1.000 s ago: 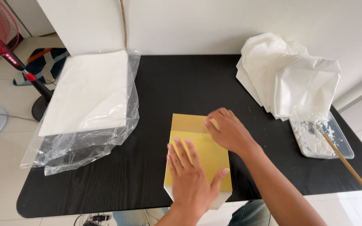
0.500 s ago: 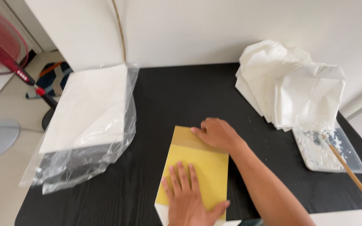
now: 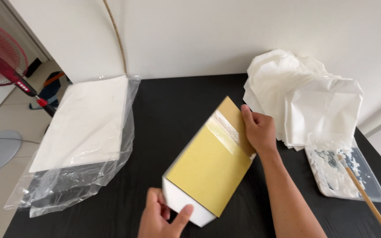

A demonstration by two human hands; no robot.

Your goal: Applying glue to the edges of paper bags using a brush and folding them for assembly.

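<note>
Head view: black table (image 3: 173,101), centre frame.
Bag: yellow paper bag (image 3: 210,165), lifted, long axis running lower left to upper right.
Left hand (image 3: 162,218): pinching white bottom corner, lower centre.
Right hand (image 3: 257,130): closed on top edge beside the glue strip (image 3: 225,130).
Nearby: glue tray (image 3: 347,169) right, stick (image 3: 367,198), white sheets in plastic (image 3: 84,128) left.

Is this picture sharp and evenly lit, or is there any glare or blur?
Head view: soft, even daylight with faint shadows; the yellow sheet, held by the left hand and right hand, looks sharp. Glare streaks the clear plastic bag and the glossy strip across the sheet. The white bags are nearly washed out; the red fan is cut off at the frame edge.
</note>
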